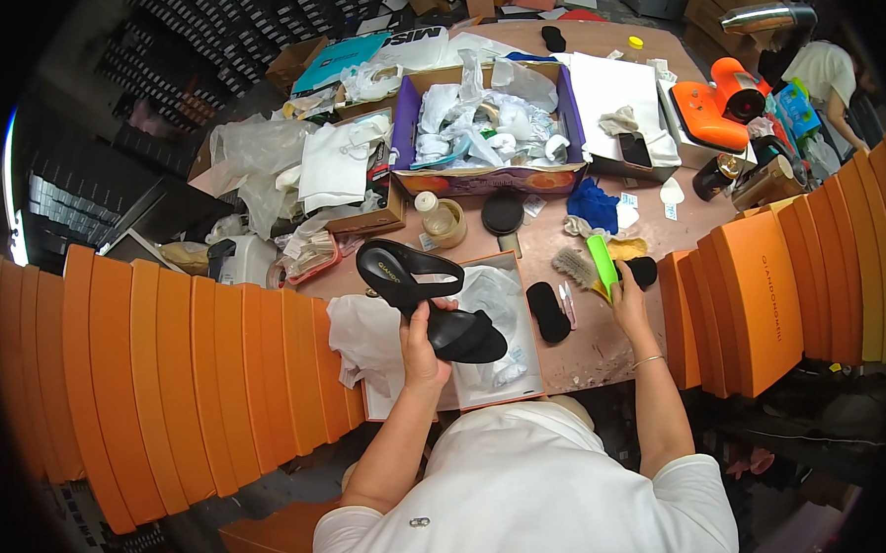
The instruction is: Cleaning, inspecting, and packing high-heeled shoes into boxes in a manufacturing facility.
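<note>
left hand (421, 342) grips black shoe (426, 299), long axis heel upper-left; right hand (627, 303) holds green-handled brush (591, 268), well apart rightward.

Shoe box (526, 372) floor under tissue, shoe (434, 302)

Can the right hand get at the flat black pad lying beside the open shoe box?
Probably yes. The right hand is closed on the green-handled brush, but the black pad lies uncovered on the table just to its left, with only a small pink tool between.
</note>
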`<state>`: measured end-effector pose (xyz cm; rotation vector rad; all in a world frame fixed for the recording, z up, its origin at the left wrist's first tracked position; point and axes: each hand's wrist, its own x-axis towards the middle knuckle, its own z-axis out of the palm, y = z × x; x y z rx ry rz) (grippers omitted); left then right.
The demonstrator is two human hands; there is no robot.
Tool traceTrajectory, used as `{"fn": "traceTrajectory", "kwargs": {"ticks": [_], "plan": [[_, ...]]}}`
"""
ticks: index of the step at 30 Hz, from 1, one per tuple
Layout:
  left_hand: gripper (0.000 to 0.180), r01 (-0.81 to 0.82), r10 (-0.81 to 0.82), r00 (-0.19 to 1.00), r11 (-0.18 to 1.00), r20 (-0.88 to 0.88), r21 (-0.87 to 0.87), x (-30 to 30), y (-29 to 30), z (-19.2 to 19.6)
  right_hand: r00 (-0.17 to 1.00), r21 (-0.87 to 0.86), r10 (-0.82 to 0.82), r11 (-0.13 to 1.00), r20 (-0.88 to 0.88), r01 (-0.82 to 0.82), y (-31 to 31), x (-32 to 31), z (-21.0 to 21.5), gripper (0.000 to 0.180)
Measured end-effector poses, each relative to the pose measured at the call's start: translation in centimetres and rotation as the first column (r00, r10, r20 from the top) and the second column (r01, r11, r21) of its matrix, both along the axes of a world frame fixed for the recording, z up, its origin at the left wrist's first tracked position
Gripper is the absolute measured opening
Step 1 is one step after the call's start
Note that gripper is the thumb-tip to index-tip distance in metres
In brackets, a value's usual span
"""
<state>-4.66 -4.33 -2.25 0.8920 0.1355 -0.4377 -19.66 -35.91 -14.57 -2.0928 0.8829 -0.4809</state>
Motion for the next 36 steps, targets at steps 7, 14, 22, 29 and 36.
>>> {"fn": "traceTrajectory", "kwargs": {"ticks": [7,14,22,29,36], "plan": [[0.038,0.14,-0.132,0.988,0.984,0.079,-0.108,0.1,-1.2,0.0,0.751,-0.571,0.63,0.549,-0.196,-0.61,7.9,2.0,16.3,0.046],[0.032,0.094,-0.098,0.981,0.995,0.168,0.029,0.9,0.6,0.2,0.59,-0.665,0.791,0.352,-0.166,-0.659,10.4,2.0,22.4,0.041],[0.039,0.073,-0.069,0.966,0.997,0.251,-0.008,1.1,1.3,0.9,0.597,-0.524,0.7,0.363,-0.392,-0.77,10.1,2.3,20.2,0.042],[0.038,0.06,-0.054,0.993,0.997,0.107,-0.054,1.6,2.1,0.4,0.57,-0.498,0.781,0.4,-0.255,-0.77,11.3,3.4,18.1,0.035],[0.029,0.171,-0.203,0.97,0.96,0.132,0.22,0.3,2.8,2.1,0.837,-0.388,0.498,0.743,-0.226,-0.546,6.7,4.2,15.1,0.034]]}}
